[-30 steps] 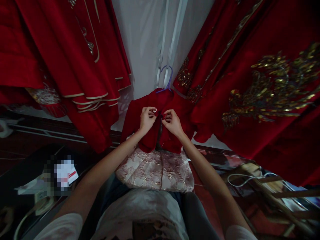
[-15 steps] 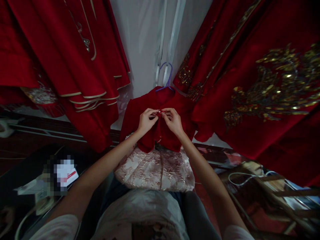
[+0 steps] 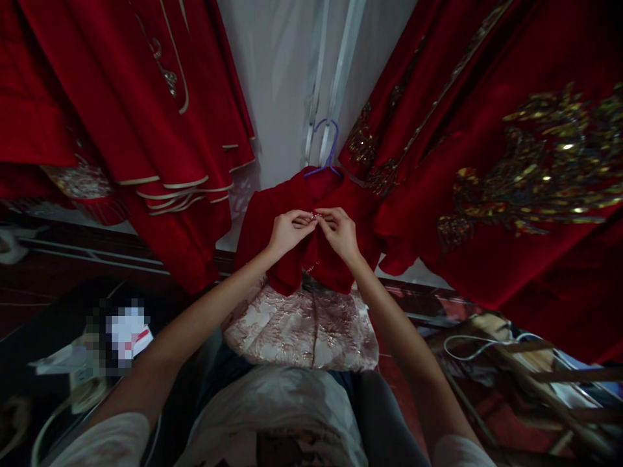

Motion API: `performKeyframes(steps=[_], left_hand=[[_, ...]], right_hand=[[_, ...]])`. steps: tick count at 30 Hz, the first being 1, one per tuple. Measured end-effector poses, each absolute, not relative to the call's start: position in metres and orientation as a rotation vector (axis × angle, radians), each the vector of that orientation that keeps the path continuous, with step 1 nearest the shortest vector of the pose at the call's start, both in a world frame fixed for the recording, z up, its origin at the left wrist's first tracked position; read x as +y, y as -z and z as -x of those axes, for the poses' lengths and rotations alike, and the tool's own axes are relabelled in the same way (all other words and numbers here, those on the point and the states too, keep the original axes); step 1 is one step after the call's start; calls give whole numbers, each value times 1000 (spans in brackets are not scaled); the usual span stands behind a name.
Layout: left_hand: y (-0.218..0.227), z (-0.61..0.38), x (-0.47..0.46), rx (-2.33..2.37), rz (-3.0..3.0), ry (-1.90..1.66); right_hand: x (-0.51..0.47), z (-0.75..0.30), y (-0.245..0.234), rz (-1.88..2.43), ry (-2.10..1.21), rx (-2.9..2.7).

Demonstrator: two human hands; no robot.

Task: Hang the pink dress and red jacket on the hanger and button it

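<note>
A small red jacket (image 3: 260, 211) hangs in front of me on a purple hanger (image 3: 331, 152). My left hand (image 3: 291, 231) and my right hand (image 3: 342, 233) meet at its upper front opening, fingertips almost touching. Both are closed in a pinch on a small pale-beaded button fastening (image 3: 315, 216) there. Whether its two halves are joined is hidden by the fingers. Lower on the opening shows another beaded fastening (image 3: 311, 267). Below the jacket, over my lap, hangs a pale pink and gold brocade skirt (image 3: 311, 331).
Red garments (image 3: 160, 130) with gold trim hang on the left, and red garments with gold sequins (image 3: 540, 175) on the right. A dark tabletop (image 3: 43, 324) at lower left bears a lit screen and cable. A wooden rack (image 3: 540, 389) stands at lower right.
Both hands stay at the upper front opening and shift slightly right, with the fingertips closer together on the fastening. The camera view has moved a little.
</note>
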State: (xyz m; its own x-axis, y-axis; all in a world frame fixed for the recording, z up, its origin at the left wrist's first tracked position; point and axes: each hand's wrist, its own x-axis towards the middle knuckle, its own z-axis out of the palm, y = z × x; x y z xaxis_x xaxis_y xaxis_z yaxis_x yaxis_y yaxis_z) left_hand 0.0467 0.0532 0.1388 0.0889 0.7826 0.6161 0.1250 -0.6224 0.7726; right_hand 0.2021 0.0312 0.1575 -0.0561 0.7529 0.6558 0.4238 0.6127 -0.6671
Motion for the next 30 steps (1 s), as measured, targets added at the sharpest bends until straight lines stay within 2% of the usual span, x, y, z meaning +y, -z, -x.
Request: performKeyframes(steps=[12,16,23,27,30], left_hand=[[-149,-45,58,898,-2028,-1488],[-148,-50,54,804,-2019,-1432],[-119,-51,44,826,-1873,-1566],[-94,-27,44,1139,-1804,-1783],[-70,-6,52,1351,-1676,-1821]], right_hand=[[42,-213,-164,973,-505,-1730],[42,-209,-155,970,-402,-1724],[15,-187,-100,1175,-103,-1574],[7,-208,-68,1394,-264,-1646],[5,-238,-68,1504,-431,-1590]])
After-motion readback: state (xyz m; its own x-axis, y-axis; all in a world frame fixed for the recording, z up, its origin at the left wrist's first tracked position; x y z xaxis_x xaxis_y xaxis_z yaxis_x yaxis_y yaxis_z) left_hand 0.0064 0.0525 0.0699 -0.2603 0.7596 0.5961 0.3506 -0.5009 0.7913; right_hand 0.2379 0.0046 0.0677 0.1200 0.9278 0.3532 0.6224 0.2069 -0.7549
